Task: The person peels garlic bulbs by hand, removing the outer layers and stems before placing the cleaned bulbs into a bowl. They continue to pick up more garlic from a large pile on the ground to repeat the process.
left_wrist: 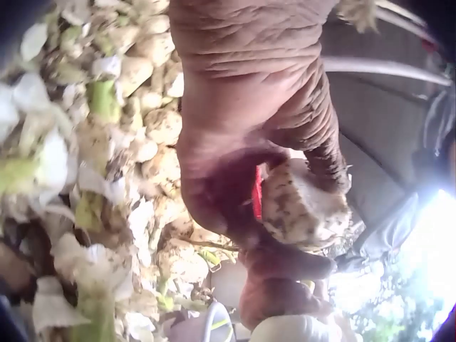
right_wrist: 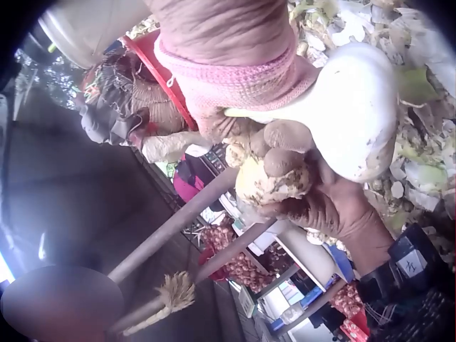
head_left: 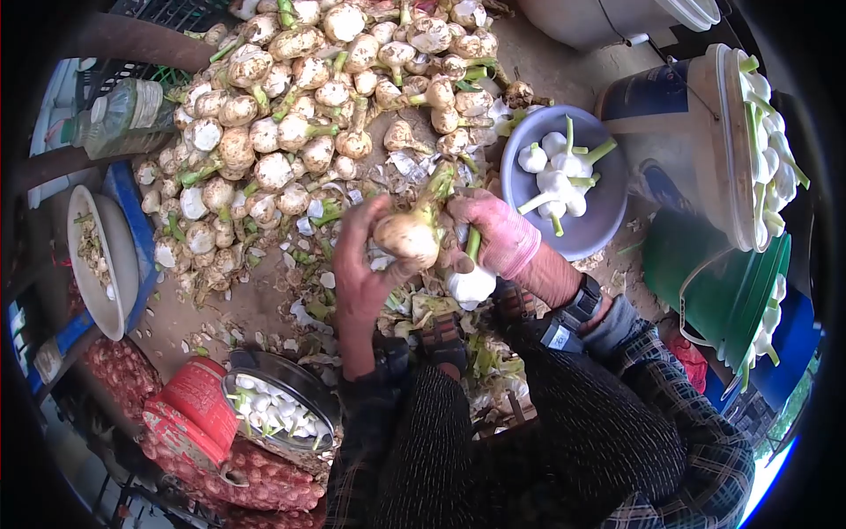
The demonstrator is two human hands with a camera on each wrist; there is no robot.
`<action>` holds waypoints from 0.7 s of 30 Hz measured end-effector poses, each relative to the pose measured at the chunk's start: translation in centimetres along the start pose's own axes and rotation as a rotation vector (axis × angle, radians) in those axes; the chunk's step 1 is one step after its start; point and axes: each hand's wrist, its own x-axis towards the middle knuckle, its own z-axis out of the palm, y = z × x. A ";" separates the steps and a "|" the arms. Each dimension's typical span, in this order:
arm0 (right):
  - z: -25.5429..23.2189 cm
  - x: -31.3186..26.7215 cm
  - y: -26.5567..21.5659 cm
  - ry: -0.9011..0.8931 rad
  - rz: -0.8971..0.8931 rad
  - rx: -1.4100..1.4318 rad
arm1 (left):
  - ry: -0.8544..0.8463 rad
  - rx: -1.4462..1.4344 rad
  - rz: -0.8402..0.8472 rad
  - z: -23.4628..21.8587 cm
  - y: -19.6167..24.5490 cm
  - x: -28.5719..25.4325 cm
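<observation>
Between the thumb and fingers of my left hand (head_left: 357, 269) is an unpeeled garlic bulb (head_left: 407, 240), brown-skinned, its green stem (head_left: 436, 183) pointing up and right. My right hand (head_left: 485, 231), in a pink fabric covering (right_wrist: 228, 85), is at that bulb's right side. It also grips a clean white garlic bulb (head_left: 471, 286) by the stem, so the white head hangs below the palm. In the right wrist view, the right fingertips (right_wrist: 283, 162) overlap the unpeeled bulb. The left wrist view shows the left thumb and fingers curled around the dirt-specked bulb (left_wrist: 306, 206).
A heap of unpeeled garlic (head_left: 282, 115) lies ahead. To the right stand a purple basin (head_left: 509, 189) of white bulbs, a full white bucket (head_left: 652, 119) and a green bucket (head_left: 714, 273). At left are a dark pan (head_left: 330, 397) of bulbs and red net sacks (head_left: 264, 485). Peelings litter the ground.
</observation>
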 end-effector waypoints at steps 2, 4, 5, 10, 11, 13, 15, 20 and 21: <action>0.3 0.5 -0.1 0.063 -0.008 -0.047 | 0.061 0.135 0.076 1.3 1.9 0.5; 0.1 0.7 -0.5 0.074 -0.073 -0.062 | 0.187 0.402 0.231 2.8 3.4 0.7; 0.0 0.8 -1.0 0.083 -0.036 -0.078 | 0.218 0.314 0.218 3.0 3.3 1.0; 0.0 2.1 -2.5 0.163 -0.228 0.060 | 0.435 -0.081 0.065 3.1 4.5 1.4; -0.1 1.7 -3.8 0.153 0.175 0.362 | 0.457 -0.435 -0.171 2.4 4.8 1.6; 0.4 2.1 -4.0 0.217 0.103 0.143 | 0.450 -0.992 -0.566 0.4 3.5 1.2; 0.0 2.7 -3.9 0.128 -0.010 -0.127 | 0.456 -1.090 -0.700 -0.7 3.2 0.4; -0.4 3.5 -1.7 -0.052 -0.186 -0.596 | 0.254 -1.391 -1.084 -1.4 -0.4 -1.7; -0.5 4.1 -1.9 -0.054 -0.189 -0.606 | 0.028 -1.590 -1.022 -1.4 -1.7 -2.1</action>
